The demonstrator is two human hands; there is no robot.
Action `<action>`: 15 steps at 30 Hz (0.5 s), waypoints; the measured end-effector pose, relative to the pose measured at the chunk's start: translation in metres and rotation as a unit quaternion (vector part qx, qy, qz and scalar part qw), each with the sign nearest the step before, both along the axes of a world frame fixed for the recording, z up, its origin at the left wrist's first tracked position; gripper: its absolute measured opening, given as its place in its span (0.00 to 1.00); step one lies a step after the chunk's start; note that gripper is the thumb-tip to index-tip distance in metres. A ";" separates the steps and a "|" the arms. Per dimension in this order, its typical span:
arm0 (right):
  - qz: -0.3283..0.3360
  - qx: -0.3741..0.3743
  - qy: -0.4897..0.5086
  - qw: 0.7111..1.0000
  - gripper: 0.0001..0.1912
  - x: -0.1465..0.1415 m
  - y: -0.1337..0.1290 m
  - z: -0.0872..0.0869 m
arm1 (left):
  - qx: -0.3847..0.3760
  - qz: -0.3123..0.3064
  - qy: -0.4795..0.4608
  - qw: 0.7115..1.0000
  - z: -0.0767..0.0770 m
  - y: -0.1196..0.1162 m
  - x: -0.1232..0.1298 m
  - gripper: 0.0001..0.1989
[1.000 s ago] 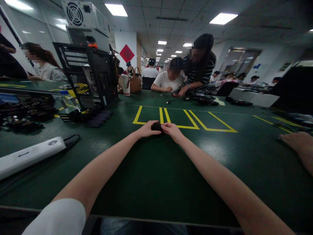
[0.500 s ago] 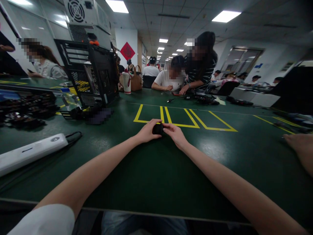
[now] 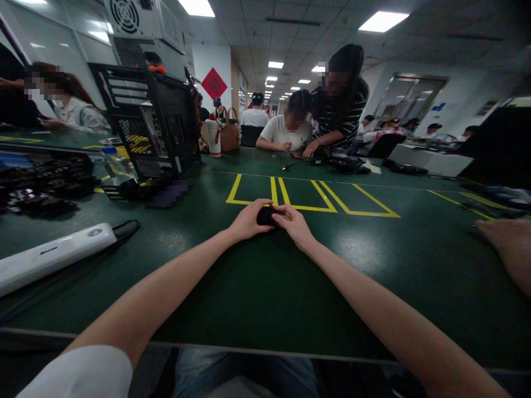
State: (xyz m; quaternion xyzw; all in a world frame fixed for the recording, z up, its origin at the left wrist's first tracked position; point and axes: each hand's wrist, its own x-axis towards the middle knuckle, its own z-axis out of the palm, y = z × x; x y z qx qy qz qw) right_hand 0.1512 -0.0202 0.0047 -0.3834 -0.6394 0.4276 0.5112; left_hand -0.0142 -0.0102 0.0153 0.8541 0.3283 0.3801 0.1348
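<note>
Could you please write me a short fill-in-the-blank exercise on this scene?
The left hand and right hand touch a small object coloured ____.
The tape outlines on the table are ____.
The diamond-shaped sign on the pillar is ____.
The long white device lies to the person's ____.

Missing words: black; yellow; red; left.

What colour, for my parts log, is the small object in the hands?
The object is black, best seen in the head view.
</note>
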 end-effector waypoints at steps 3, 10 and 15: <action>0.017 -0.022 -0.003 1.000 0.18 0.002 0.003 -0.001 | 0.002 0.002 -0.003 1.000 0.000 -0.001 0.000 0.30; 0.037 -0.017 -0.019 0.999 0.15 0.003 0.000 0.003 | -0.001 0.002 0.001 1.000 0.000 -0.001 -0.001 0.30; 0.059 -0.003 0.003 0.998 0.15 0.002 -0.004 0.005 | 0.002 -0.001 -0.001 1.000 0.000 -0.001 0.000 0.30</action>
